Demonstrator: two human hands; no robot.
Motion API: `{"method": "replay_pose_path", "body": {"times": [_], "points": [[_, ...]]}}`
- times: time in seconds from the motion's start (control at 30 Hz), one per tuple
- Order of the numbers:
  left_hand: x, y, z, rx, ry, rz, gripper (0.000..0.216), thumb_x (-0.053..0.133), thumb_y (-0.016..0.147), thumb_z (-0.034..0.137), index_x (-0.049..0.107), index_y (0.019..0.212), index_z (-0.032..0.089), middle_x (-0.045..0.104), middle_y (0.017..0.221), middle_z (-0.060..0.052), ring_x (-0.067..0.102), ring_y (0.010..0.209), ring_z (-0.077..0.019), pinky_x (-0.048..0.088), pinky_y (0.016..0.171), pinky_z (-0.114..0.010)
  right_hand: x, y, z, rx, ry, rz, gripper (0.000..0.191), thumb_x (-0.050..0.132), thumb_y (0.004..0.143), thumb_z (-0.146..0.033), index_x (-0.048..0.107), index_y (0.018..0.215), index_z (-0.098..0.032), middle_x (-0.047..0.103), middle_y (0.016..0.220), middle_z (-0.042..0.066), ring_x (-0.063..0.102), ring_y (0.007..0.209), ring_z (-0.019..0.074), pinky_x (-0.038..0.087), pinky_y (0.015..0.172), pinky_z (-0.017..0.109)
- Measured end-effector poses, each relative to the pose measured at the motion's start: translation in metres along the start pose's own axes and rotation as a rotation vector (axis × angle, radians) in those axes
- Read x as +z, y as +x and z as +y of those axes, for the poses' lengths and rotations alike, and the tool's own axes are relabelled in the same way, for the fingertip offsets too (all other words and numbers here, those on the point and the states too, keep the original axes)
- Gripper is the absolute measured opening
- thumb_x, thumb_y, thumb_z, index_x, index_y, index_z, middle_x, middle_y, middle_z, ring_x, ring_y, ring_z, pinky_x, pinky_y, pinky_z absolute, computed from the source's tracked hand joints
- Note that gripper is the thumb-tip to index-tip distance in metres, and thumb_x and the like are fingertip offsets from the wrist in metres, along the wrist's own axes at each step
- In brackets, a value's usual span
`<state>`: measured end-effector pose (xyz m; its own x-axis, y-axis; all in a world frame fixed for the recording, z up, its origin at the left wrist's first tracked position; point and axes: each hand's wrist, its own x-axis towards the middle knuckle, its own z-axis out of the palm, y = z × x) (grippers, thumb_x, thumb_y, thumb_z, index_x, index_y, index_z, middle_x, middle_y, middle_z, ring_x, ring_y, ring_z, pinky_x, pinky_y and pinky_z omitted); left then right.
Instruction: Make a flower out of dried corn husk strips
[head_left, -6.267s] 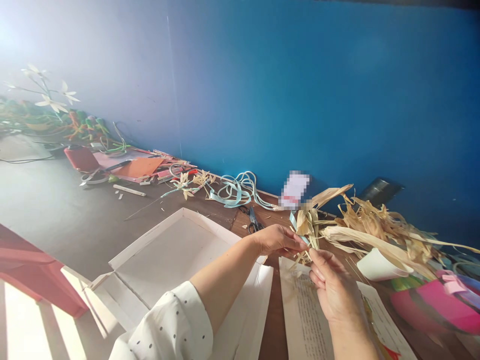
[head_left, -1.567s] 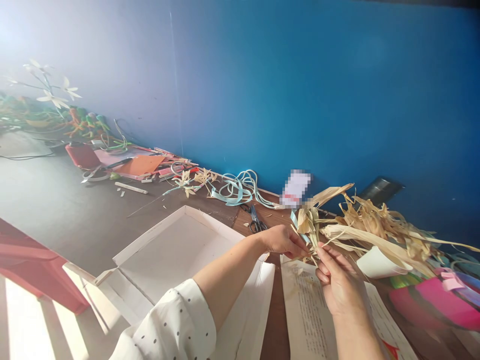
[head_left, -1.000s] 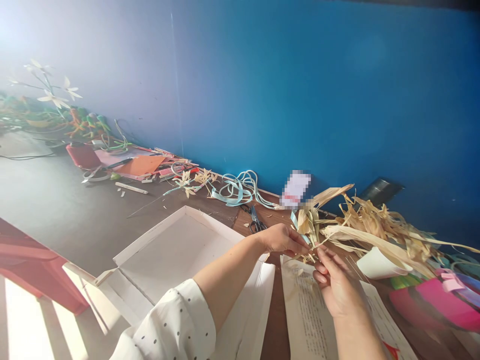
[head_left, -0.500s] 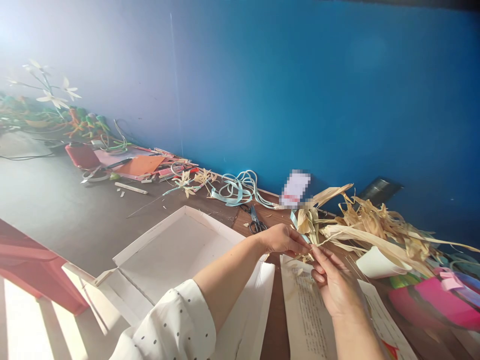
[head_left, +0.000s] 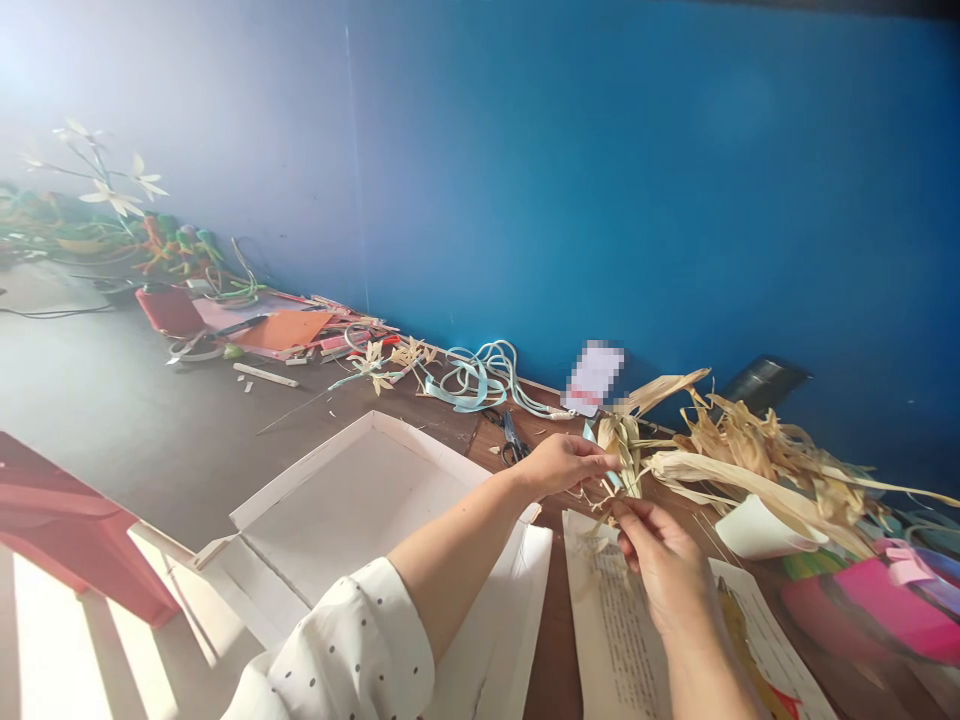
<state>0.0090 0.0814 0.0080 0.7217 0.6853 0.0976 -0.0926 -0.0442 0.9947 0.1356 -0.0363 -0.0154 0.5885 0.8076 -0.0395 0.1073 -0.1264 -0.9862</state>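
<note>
My left hand [head_left: 566, 466] is closed, thumb and forefinger pinched on a light blue ribbon [head_left: 589, 431] whose end sticks up behind the fingers. Just below and to its right, my right hand [head_left: 666, 560] pinches a small dried-husk flower [head_left: 602, 507] with thin, pale petals pointing left. A light blue bit shows between the two hands, by the flower's stem; the fingers partly hide it. Beneath them lies a printed booklet [head_left: 611, 610]. Dried corn husks [head_left: 757, 450] are heaped just beyond my right hand, and black-handled scissors [head_left: 514, 445] lie behind my left.
An open white cardboard box [head_left: 352, 510] sits under my left forearm. A white cup [head_left: 769, 528] lies tipped at the right beside a pink bag [head_left: 874, 600]. Coiled blue ribbon [head_left: 476, 380], a finished husk flower [head_left: 375, 368] and orange paper [head_left: 289, 328] line the blue wall.
My hands have drawn slightly apart: the left fingertips have lifted a little and the right hand has shifted a bit left and down, showing more of the flower between them.
</note>
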Motion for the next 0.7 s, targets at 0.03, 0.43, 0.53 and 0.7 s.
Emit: {"method": "replay_pose_path", "body": {"times": [0.03,0.43,0.53,0.7], "points": [[0.002,-0.001,0.001,0.002,0.006,0.009,0.053,0.061,0.070,0.060,0.070,0.091,0.012,0.054,0.066,0.000,0.043,0.055,-0.0053,0.038,0.054,-0.019,0.000,0.000,0.000,-0.021,-0.048,0.002,0.040,0.074,0.062,-0.052,0.066,0.085,-0.020,0.055,0.052,-0.004,0.044,0.045,0.0122,0.031,0.041,0.023],[-0.012,-0.008,0.017,-0.136,0.165,-0.046,0.066,0.054,0.066,0.075,0.067,0.067,0.011,0.055,0.059,-0.001,0.043,0.054,-0.0074,0.036,0.054,-0.022,0.009,-0.010,-0.008,-0.483,-0.605,0.141,0.024,0.056,0.073,-0.045,0.067,0.078,-0.025,0.070,0.069,0.005,0.062,0.061,0.0230,0.043,0.058,0.032],[-0.019,-0.013,0.028,-0.148,0.249,-0.193,0.057,0.065,0.060,0.069,0.069,0.069,0.013,0.054,0.057,0.000,0.044,0.055,-0.0080,0.036,0.055,-0.023,0.008,-0.009,-0.005,-0.481,-0.601,0.145,0.028,0.054,0.074,-0.048,0.068,0.081,-0.024,0.069,0.069,0.006,0.061,0.061,0.0238,0.042,0.057,0.033],[-0.026,-0.013,0.030,-0.208,0.137,-0.303,0.042,0.077,0.056,0.053,0.071,0.073,0.014,0.059,0.064,-0.001,0.049,0.059,-0.0079,0.041,0.059,-0.022,0.005,-0.007,-0.002,-0.485,-0.573,0.130,0.028,0.054,0.078,-0.048,0.066,0.083,-0.024,0.070,0.075,0.007,0.061,0.062,0.0229,0.043,0.060,0.032]]}}
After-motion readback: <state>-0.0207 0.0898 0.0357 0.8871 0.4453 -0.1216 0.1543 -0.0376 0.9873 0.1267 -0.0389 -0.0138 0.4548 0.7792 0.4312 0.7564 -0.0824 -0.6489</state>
